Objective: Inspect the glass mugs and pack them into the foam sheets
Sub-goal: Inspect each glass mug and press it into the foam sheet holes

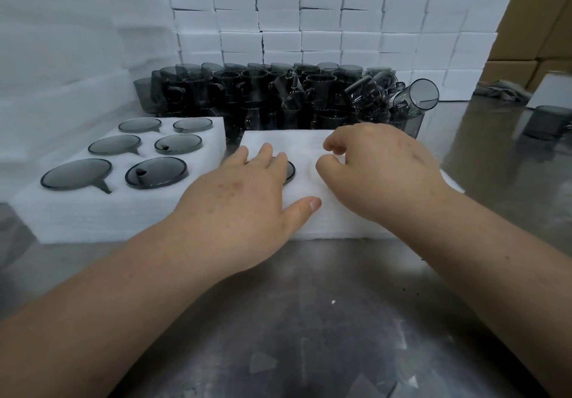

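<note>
Your left hand [247,193] lies flat, fingers straight and slightly spread, right over the mug [290,171] sunk in the centre foam sheet [294,143]. Your right hand [380,168] is curled just beside it on the foam, can't tell if it's pinching anything.

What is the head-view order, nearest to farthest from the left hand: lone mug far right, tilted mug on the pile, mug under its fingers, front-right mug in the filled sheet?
1. Covered mug, touching, under the left hand.
2. Front-right mug in the filled sheet, to the left.
3. Tilted mug, back right on the pile.
4. Lone mug, far right.
</note>
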### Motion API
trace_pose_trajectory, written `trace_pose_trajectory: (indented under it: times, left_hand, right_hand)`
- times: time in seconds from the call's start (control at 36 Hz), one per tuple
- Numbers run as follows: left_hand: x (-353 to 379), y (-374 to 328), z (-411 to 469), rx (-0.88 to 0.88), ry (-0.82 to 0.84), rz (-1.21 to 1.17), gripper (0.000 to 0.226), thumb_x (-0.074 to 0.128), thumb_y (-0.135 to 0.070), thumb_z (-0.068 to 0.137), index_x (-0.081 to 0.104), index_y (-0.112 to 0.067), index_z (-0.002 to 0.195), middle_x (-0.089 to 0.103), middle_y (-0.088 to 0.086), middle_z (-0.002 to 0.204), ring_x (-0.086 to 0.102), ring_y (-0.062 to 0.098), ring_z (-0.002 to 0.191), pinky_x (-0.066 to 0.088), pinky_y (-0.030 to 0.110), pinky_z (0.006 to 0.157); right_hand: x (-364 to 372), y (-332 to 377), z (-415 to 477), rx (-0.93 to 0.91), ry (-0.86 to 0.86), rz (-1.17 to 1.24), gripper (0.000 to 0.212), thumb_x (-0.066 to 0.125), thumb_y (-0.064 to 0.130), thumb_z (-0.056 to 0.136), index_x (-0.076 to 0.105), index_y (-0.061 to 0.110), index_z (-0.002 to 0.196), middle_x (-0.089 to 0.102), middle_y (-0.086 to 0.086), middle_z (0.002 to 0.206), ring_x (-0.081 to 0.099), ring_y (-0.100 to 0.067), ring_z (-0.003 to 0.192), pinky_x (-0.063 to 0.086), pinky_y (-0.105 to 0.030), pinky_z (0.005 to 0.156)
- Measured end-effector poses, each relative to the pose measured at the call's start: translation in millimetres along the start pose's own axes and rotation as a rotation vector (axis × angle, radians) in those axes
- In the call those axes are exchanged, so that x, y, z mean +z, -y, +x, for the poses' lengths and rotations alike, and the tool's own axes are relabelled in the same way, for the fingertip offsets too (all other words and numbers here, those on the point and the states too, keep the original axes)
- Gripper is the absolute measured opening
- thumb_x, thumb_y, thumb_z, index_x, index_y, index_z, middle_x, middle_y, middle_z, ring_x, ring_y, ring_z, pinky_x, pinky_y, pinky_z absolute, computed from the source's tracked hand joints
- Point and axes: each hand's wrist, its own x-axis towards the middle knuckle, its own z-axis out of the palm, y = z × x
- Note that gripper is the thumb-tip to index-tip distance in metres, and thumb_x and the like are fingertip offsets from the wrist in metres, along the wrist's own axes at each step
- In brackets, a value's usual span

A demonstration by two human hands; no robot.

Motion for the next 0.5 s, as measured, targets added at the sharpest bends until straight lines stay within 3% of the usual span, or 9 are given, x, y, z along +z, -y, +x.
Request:
trace_pose_trajectory:
  times: [0.28,0.44,0.5]
  left_hand:
    - [8.2,0.7,3.8,0.009,-0.117,-0.052,0.080,0.018,-0.070,0.069,0.035,-0.030,0.136,0.028,-0.008,0.149,0.018,0.011,0.138,0.022,0.027,0.104]
    - [12.3,3.2,7.3,-0.021,-0.157,-0.151,0.091,0.026,-0.073,0.064,0.020,-0.033,0.145,0.018,-0.015,0.153,0.012,0.004,0.139,0.016,0.025,0.108]
    - [12.6,3.9,7.6,-0.015,-0.168,-0.159,0.091,0.026,-0.073,0.063,0.019,-0.034,0.145,0.017,-0.016,0.153,0.012,0.003,0.138,0.018,0.025,0.108]
  right_hand:
    - [2.4,-2.6,3.3,0.019,-0.019,-0.003,0.030,0.043,0.031,0.084,0.064,0.017,0.102,0.064,0.000,0.101,0.054,-0.022,0.094,0.033,-0.030,0.064]
    - [-6.1,-3.1,5.0,0.046,-0.026,0.050,0.033,0.044,0.035,0.086,0.060,0.026,0.113,0.062,0.005,0.112,0.054,-0.020,0.103,0.030,-0.028,0.068]
    - [-18.5,-5.2,11.3,0.070,-0.083,0.125,0.029,0.045,0.034,0.084,0.064,0.026,0.105,0.066,0.001,0.104,0.057,-0.023,0.096,0.037,-0.028,0.069]
